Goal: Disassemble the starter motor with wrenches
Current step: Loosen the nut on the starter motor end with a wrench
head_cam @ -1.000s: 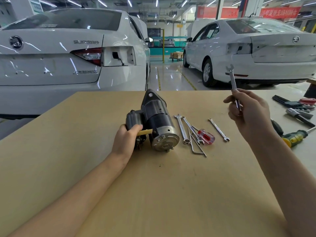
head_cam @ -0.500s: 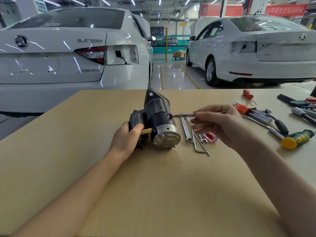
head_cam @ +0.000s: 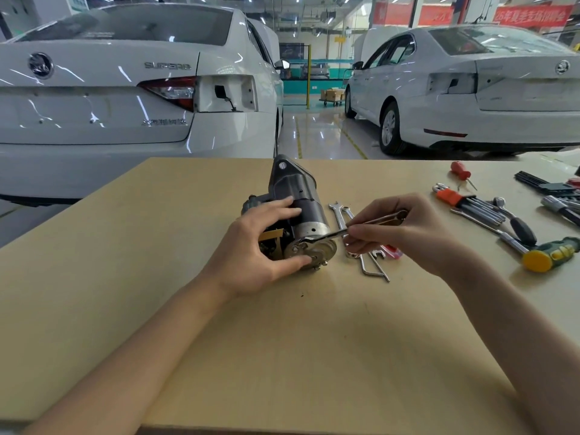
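Two white cars (head_cam: 131, 98) sit beyond the counter's (head_cam: 282, 356) far edge. One starter motor (head_cam: 293, 211) lies mid-counter near that edge, silver end cap toward you, so the bolts face the tool. Your left hand (head_cam: 254, 249) wraps it, fingers over the body, thumb under the cap, bracing against the turn. Your right hand (head_cam: 405, 230) pinches one wrench (head_cam: 342, 232) by the shaft, its head on a cap bolt. About three spare wrenches (head_cam: 337, 213) wait beside the motor; hex keys (head_cam: 477, 205) lie toward the right edge.
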The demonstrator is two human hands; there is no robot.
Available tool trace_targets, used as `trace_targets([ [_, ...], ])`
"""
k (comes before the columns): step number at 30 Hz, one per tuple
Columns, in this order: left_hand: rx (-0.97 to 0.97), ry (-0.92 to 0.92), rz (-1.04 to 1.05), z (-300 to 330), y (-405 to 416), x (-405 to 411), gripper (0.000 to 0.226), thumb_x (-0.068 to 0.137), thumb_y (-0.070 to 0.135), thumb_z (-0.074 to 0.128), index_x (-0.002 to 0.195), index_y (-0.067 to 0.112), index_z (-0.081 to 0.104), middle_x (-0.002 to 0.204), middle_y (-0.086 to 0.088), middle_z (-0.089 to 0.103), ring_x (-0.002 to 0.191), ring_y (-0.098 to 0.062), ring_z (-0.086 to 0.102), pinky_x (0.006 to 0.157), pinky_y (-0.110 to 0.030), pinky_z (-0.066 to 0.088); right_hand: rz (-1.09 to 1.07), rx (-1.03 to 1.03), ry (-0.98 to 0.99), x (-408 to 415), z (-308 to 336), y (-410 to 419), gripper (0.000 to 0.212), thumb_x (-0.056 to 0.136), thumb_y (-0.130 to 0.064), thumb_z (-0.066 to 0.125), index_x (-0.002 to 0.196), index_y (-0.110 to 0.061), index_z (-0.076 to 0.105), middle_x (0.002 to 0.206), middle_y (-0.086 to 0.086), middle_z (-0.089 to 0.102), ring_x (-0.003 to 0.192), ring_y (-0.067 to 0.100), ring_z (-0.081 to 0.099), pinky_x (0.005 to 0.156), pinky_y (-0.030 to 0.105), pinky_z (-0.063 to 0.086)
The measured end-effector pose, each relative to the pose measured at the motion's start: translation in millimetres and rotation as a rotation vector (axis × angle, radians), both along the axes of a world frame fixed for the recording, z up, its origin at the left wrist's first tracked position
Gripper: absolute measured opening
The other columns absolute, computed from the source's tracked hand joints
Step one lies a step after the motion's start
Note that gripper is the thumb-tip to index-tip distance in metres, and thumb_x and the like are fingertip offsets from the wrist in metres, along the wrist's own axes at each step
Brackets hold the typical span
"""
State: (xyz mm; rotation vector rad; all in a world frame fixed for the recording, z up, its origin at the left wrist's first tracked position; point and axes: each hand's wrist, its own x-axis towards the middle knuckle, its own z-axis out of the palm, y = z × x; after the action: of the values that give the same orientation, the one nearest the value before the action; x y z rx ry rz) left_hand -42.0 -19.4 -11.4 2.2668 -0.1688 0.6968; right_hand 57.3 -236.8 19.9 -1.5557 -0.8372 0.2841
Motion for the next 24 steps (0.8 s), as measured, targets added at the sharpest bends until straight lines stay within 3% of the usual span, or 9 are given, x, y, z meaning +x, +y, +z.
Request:
trace_targets([
  [6, -0.083, -0.104, 0.084, -5.3, -6.3, 4.9, 0.063, 0.059, 0.023, 0.091, 0.118, 0.018, 0.069, 0.131, 0.004, 0.062, 0.121, 0.001, 0.056, 0.105, -0.017, 0.042, -0.012, -0.030, -0.095, -2.2, -0.1, -3.9, 0.011, 0.072, -0.003, 0.074, 0.082, 0.000, 0.072, 0.075, 0.016, 0.073, 0.070, 0.028, 0.073, 0.062, 0.028, 0.059],
  [11, -0.076, -0.124, 0.079, -6.2, -5.1, 6.7, 0.062, 0.058, 0.020, 0.091, 0.116, 0.015, 0.070, 0.128, 0.000, 0.064, 0.119, 0.003, 0.055, 0.103, -0.008, 0.036, -0.020, -0.085, -0.123, -1.8, -2.7, -5.9, 0.012, 0.081, 0.005, 0.069, 0.080, -0.007, 0.072, 0.072, 0.010, 0.074, 0.063, 0.021, 0.073, 0.048, 0.011, 0.047],
  [17, -0.071, -0.128, 0.075, -6.6, -4.6, 7.2, 0.060, 0.058, 0.022, 0.091, 0.114, 0.012, 0.071, 0.126, -0.001, 0.065, 0.118, 0.002, 0.056, 0.103, -0.006, 0.035, -0.040, -0.117, -0.219, -3.0, -2.7, -6.9, 0.006, 0.081, -0.007, 0.073, 0.078, -0.012, 0.073, 0.068, 0.009, 0.072, 0.053, 0.023, 0.069, 0.049, 0.020, 0.051],
  [24, -0.034, -0.150, 0.087, -6.7, -5.4, 8.0, 0.061, 0.056, 0.025, 0.091, 0.112, 0.009, 0.072, 0.124, -0.004, 0.066, 0.117, -0.005, 0.060, 0.103, -0.011, 0.039, -0.088, -0.139, -0.307, -3.8, 1.1, -8.5, 0.002, 0.080, -0.009, 0.074, 0.078, -0.009, 0.074, 0.056, 0.007, 0.065, 0.037, 0.018, 0.054, 0.039, 0.023, 0.044],
])
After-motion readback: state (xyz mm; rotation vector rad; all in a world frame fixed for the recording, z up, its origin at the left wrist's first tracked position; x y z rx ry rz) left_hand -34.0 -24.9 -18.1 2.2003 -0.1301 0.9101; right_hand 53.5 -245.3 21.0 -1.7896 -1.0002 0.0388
